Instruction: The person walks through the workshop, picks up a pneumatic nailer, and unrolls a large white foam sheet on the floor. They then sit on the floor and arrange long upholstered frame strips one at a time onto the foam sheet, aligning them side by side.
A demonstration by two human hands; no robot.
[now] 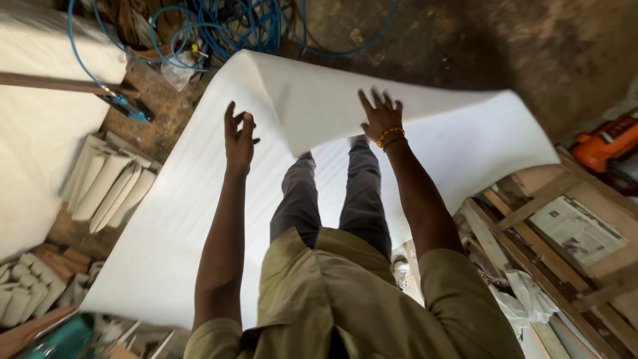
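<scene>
White foam sheet (pixel 199 219) is only partly folded: one corner is lifted, touched by the spread-fingered right hand (pixel 381 119); left hand (pixel 238 139) hovers open.

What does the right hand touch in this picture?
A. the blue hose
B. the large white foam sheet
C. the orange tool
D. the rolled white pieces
B: the right hand lies with spread fingers on the folded-over part of the large white foam sheet, far from the blue hose and the orange tool.
</scene>
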